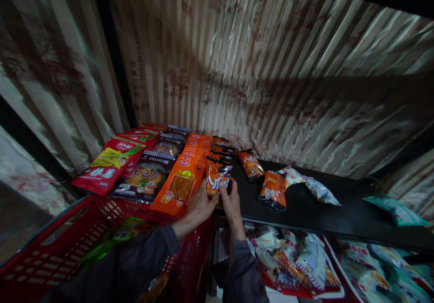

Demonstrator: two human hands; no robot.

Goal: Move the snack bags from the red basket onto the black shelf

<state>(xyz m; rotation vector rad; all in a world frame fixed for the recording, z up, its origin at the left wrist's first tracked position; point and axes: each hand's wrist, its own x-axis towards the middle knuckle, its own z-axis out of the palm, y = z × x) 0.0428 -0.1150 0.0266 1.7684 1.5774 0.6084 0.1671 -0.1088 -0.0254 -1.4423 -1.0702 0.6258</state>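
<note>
Both my hands are on a small orange snack bag [213,176] at the front of a row of like bags on the black shelf. My left hand [200,202] grips its lower left side, and my right hand [232,201] has its thumb and fingers on the right side. Behind it, more small orange bags [222,145] overlap toward the back. Just left of my hands lies a row of flat orange pretzel-stick packs [179,185]. Farther left are dark potato-chip packs [144,176] and red snack bags [111,160].
Loose orange bags [251,165], a silvery bag [322,191] and a teal bag [395,210] lie along the black shelf [305,212]. Below stand a red basket [30,271] with a green bag [111,239] and bins of snack bags [298,262]. Striped sheeting hangs behind.
</note>
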